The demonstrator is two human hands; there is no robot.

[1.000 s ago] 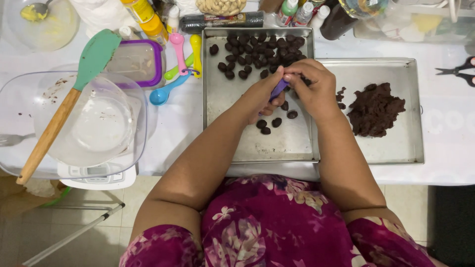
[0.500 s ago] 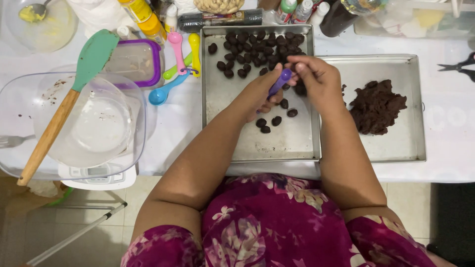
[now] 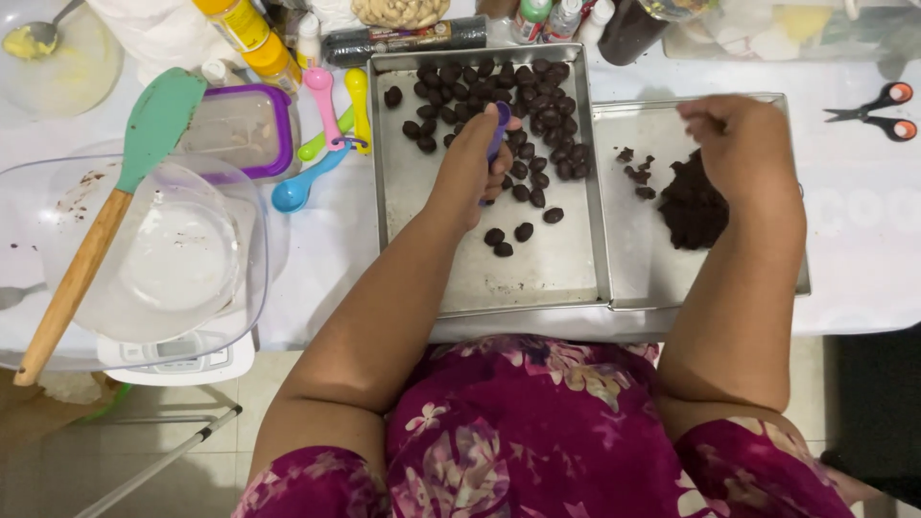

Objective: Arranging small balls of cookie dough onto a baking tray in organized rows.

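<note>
Far left on your table (image 3: 863, 221), a clear bowl (image 3: 144, 259) carries a wooden-handled green spatula (image 3: 106, 211). Next comes the left tray (image 3: 480, 269), scattered with dark dough balls (image 3: 523, 105). Your left hand (image 3: 470, 163) sits over it, grip clamped on a small purple scoop (image 3: 499, 125) whose long axis runs away from you. The dark dough lump (image 3: 693, 206) lies to the right of that scoop, in the right tray (image 3: 633, 278). Your right hand (image 3: 743, 144), fingers curled together at the lump's far edge, is the nearer one. Scissors (image 3: 878, 110) lie beyond, well apart.
</note>
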